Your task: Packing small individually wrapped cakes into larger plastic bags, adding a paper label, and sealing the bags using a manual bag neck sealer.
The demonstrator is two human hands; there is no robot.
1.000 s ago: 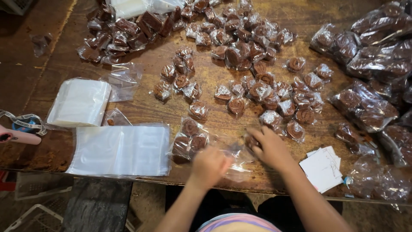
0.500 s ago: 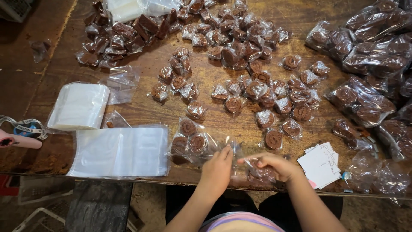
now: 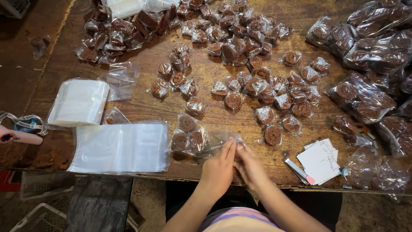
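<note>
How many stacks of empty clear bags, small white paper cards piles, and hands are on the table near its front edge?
Stacks of empty clear bags: 2, the flat wide stack and the smaller stack
Pile of white cards: 1
Hands: 2, left hand, right hand
Total: 5

– What lies at the bench's (image 3: 171, 103) near edge?
– Flat bags (image 3: 120, 147) left, cards (image 3: 319, 161) right, a filled bag (image 3: 189, 137) between.
– And behind?
– Loose sweets (image 3: 257, 86) mid-bench; packed bags (image 3: 365, 94) along the right edge.

Brown spiral-patterned sweets (image 3: 234, 101) in clear wrappers lie on a brown wooden table (image 3: 137, 105) beside white cards (image 3: 319, 161).
</note>
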